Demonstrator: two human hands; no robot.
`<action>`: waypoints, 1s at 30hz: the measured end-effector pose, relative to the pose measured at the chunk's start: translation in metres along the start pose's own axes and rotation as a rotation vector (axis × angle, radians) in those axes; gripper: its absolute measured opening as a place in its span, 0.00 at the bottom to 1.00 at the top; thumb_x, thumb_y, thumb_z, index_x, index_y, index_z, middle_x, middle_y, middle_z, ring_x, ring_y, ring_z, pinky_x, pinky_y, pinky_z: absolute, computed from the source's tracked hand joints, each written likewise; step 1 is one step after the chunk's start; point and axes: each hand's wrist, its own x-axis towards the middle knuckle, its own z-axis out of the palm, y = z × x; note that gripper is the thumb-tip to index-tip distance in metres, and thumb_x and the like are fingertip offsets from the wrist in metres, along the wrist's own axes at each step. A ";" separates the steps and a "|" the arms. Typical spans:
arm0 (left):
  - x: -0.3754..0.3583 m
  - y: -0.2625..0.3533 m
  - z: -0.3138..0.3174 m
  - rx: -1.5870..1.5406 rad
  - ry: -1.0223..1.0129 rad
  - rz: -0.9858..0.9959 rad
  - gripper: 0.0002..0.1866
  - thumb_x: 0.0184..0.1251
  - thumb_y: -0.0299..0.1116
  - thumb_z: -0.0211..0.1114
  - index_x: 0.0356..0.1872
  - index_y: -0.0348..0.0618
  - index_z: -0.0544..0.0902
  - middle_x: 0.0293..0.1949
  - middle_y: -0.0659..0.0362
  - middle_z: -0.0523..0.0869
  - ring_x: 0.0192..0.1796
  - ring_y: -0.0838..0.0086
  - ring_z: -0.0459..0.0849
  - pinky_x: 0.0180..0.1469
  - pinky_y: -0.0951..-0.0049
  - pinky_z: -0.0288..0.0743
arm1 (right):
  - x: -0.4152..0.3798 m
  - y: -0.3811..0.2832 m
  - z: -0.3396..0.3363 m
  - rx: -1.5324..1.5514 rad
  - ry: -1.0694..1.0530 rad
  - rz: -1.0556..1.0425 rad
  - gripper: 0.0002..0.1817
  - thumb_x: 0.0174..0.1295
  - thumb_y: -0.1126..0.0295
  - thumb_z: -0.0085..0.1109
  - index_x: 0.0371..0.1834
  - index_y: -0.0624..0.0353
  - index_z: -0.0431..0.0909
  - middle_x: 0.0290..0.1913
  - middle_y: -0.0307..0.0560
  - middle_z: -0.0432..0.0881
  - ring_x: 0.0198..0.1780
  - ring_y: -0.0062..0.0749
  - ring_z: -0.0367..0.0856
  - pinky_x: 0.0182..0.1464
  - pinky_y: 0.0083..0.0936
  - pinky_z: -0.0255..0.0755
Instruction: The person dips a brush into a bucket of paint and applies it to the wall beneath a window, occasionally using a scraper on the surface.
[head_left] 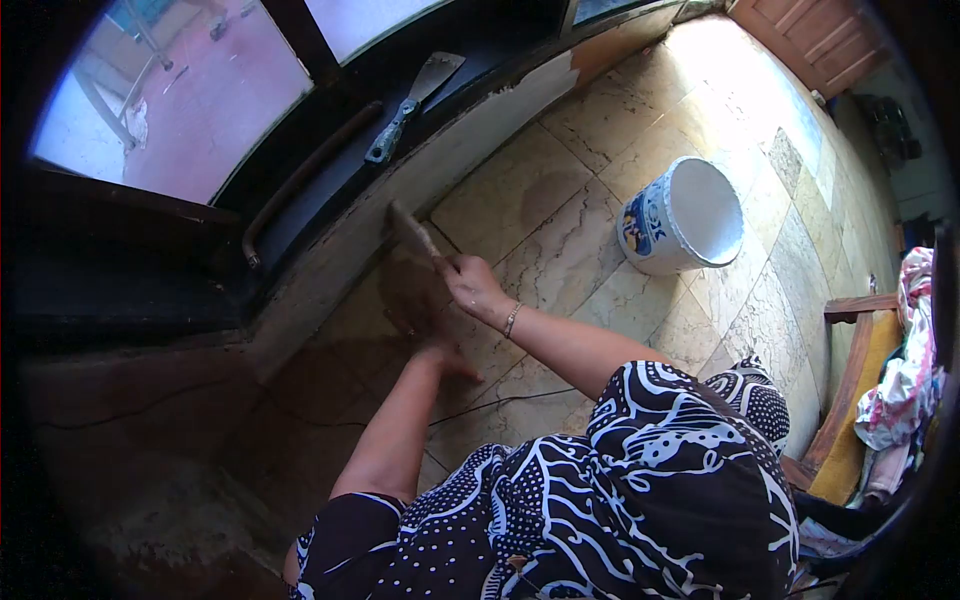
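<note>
My right hand [477, 290] is closed on the handle of a putty knife [412, 232]. Its flat end reaches the low wall [345, 235] under the window sill. Lower down, close to the floor, my left hand [432, 335] is dark and smeared by motion. Its thumb sticks out to the right, while the other fingers and anything in them cannot be made out. Above the wall, a second putty knife [415, 105] with a wide metal blade lies on the black sill [350, 150]. Beside it rests a thin, curved brown rod [310, 183].
A white bucket [690, 215] with a blue label stands on the tiled floor [560, 240] to the right. Below my hands a dark cable [500, 400] crosses the tiles. At the far right is a wooden chair [850, 400] with cloths [900, 380] on it.
</note>
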 end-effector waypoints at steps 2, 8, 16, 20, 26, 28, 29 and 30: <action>0.019 -0.014 0.019 -0.042 0.200 0.053 0.74 0.22 0.61 0.80 0.71 0.33 0.48 0.72 0.45 0.51 0.73 0.62 0.54 0.71 0.68 0.53 | 0.000 -0.009 -0.017 -0.019 -0.081 -0.037 0.20 0.65 0.56 0.49 0.37 0.65 0.81 0.32 0.65 0.80 0.34 0.50 0.81 0.38 0.38 0.71; -0.074 0.060 -0.063 0.064 0.096 -0.345 0.85 0.18 0.61 0.81 0.69 0.35 0.23 0.68 0.35 0.17 0.68 0.37 0.13 0.68 0.34 0.26 | 0.055 0.022 -0.111 0.004 0.488 0.096 0.18 0.62 0.57 0.54 0.34 0.63 0.81 0.28 0.59 0.80 0.30 0.41 0.79 0.34 0.33 0.71; 0.018 -0.011 0.009 0.115 -0.144 -0.118 0.65 0.22 0.66 0.77 0.65 0.33 0.65 0.65 0.43 0.68 0.66 0.54 0.68 0.66 0.62 0.64 | 0.186 0.024 -0.200 -0.206 0.878 0.094 0.21 0.59 0.58 0.51 0.24 0.69 0.80 0.30 0.66 0.80 0.36 0.60 0.80 0.38 0.45 0.71; 0.012 -0.007 0.008 0.040 -0.059 -0.061 0.64 0.23 0.66 0.77 0.65 0.32 0.65 0.64 0.42 0.69 0.65 0.55 0.69 0.65 0.63 0.64 | 0.196 0.020 -0.183 -0.138 0.915 0.125 0.16 0.56 0.65 0.53 0.21 0.68 0.80 0.26 0.65 0.80 0.34 0.59 0.81 0.37 0.45 0.72; 0.005 0.003 -0.003 0.088 -0.188 -0.115 0.66 0.24 0.65 0.77 0.66 0.30 0.62 0.66 0.42 0.66 0.67 0.57 0.67 0.67 0.65 0.63 | 0.090 -0.016 -0.090 -0.068 0.630 0.018 0.21 0.64 0.59 0.50 0.29 0.72 0.77 0.30 0.71 0.77 0.36 0.66 0.77 0.37 0.45 0.70; 0.000 0.005 -0.008 0.143 -0.044 0.015 0.71 0.22 0.65 0.78 0.68 0.28 0.54 0.70 0.41 0.57 0.72 0.57 0.57 0.71 0.65 0.54 | 0.050 -0.015 -0.053 -0.028 0.432 0.005 0.18 0.64 0.60 0.50 0.30 0.67 0.76 0.28 0.68 0.77 0.35 0.65 0.76 0.36 0.45 0.69; 0.005 0.000 -0.001 0.142 -0.038 0.019 0.71 0.22 0.65 0.78 0.68 0.28 0.54 0.70 0.41 0.57 0.72 0.57 0.57 0.71 0.65 0.54 | 0.026 -0.021 -0.038 -0.034 0.299 -0.015 0.17 0.63 0.60 0.50 0.30 0.66 0.76 0.29 0.66 0.77 0.35 0.64 0.76 0.36 0.45 0.69; 0.018 -0.011 0.013 0.096 0.036 0.069 0.74 0.21 0.66 0.78 0.69 0.27 0.50 0.71 0.40 0.53 0.73 0.57 0.52 0.73 0.65 0.49 | 0.007 -0.028 -0.028 -0.041 0.163 -0.035 0.16 0.63 0.60 0.51 0.31 0.64 0.76 0.29 0.65 0.77 0.36 0.62 0.76 0.36 0.45 0.68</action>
